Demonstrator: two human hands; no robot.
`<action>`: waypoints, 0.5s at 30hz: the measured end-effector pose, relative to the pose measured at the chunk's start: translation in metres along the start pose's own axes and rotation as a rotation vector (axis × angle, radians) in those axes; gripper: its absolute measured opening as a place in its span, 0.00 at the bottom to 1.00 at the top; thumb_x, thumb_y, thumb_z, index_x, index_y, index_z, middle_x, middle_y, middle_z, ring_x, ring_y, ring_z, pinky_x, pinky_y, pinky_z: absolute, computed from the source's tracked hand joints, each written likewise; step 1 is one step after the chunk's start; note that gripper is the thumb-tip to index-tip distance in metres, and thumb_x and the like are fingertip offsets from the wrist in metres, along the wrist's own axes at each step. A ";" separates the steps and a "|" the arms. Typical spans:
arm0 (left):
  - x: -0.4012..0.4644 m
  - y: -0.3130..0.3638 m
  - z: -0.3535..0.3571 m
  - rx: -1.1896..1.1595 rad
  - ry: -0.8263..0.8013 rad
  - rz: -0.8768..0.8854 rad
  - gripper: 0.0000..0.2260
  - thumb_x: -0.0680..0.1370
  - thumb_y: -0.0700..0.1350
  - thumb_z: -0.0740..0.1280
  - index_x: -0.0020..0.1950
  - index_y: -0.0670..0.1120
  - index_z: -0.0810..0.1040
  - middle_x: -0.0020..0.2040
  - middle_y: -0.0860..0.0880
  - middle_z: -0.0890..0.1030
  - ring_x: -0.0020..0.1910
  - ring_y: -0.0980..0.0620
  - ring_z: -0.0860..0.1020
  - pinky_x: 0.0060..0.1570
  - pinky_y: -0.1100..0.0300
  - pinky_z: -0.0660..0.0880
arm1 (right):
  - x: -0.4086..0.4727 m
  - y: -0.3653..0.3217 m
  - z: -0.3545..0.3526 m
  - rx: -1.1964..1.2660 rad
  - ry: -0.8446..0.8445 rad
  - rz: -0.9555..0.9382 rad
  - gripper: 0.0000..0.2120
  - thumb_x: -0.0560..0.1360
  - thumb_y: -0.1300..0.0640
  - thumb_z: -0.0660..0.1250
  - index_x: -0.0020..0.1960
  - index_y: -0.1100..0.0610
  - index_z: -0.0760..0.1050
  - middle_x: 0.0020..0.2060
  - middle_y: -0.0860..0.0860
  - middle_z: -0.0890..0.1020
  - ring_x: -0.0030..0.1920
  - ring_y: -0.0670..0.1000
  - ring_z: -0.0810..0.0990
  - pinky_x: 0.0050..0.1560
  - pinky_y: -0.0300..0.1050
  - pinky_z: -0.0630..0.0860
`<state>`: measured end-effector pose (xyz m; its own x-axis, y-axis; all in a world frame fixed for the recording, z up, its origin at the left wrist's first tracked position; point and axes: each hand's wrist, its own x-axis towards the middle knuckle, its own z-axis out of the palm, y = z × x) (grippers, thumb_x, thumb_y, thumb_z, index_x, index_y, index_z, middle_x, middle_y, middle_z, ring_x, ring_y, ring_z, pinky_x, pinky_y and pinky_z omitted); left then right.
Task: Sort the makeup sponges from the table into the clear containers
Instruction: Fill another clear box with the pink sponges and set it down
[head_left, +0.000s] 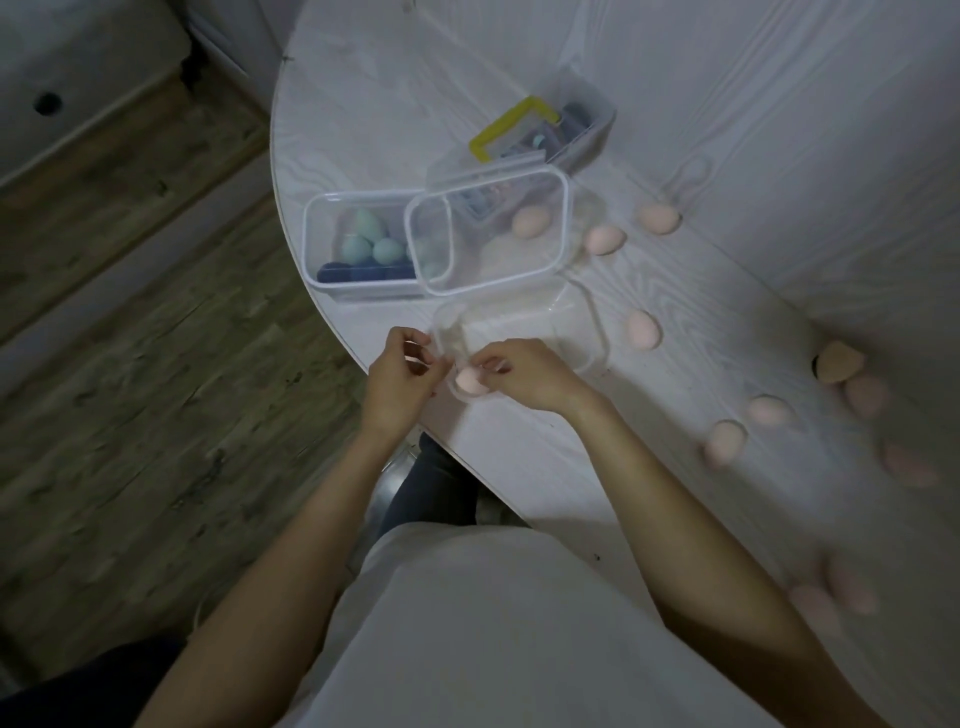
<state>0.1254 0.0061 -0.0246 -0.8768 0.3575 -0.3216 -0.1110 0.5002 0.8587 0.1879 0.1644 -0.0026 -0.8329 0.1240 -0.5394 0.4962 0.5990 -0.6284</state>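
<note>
Near the table's front edge stands a clear container (587, 332). My left hand (402, 376) grips its near left corner. My right hand (524, 371) pinches a pink sponge (469, 383) at the container's near rim. Behind it a second clear container (558, 218) holds one pink sponge (530, 222). To the left, a third clear container (322, 244) holds several teal sponges (371, 244) and dark blue sponges (353, 273). Several pink sponges lie loose on the table, among them a pink sponge (604, 239) beside the middle container and a pink sponge (643, 328) right of the near one.
A clear box with a yellow handle (511, 130) stands at the back, its contents unclear. A tan wedge-shaped sponge (837, 362) lies at the right. More pink sponges (724, 441) sit along the right side. The round white table's edge (332, 322) curves at the left above wooden floor.
</note>
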 end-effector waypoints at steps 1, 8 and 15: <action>-0.001 0.002 -0.001 0.041 0.023 0.034 0.12 0.73 0.45 0.72 0.50 0.46 0.70 0.39 0.53 0.75 0.34 0.57 0.74 0.36 0.64 0.74 | -0.001 0.000 0.000 0.023 0.015 0.001 0.14 0.76 0.58 0.64 0.62 0.54 0.76 0.58 0.52 0.80 0.56 0.50 0.77 0.57 0.44 0.73; -0.003 0.033 -0.001 0.309 0.048 0.339 0.08 0.75 0.47 0.68 0.51 0.49 0.72 0.43 0.56 0.75 0.37 0.59 0.73 0.35 0.67 0.68 | -0.023 0.009 -0.035 0.197 0.384 -0.061 0.11 0.77 0.58 0.64 0.57 0.52 0.79 0.48 0.45 0.81 0.44 0.42 0.78 0.47 0.33 0.72; 0.029 0.067 0.033 0.613 -0.268 0.771 0.24 0.73 0.58 0.62 0.64 0.46 0.73 0.58 0.48 0.77 0.56 0.50 0.73 0.54 0.62 0.67 | 0.007 0.081 -0.103 0.012 0.794 0.082 0.15 0.74 0.66 0.63 0.60 0.56 0.76 0.55 0.53 0.80 0.54 0.55 0.78 0.55 0.49 0.74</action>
<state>0.1077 0.0762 0.0099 -0.4660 0.8802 0.0895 0.7645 0.3497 0.5415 0.1972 0.2952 0.0009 -0.7171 0.6965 -0.0264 0.5624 0.5559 -0.6121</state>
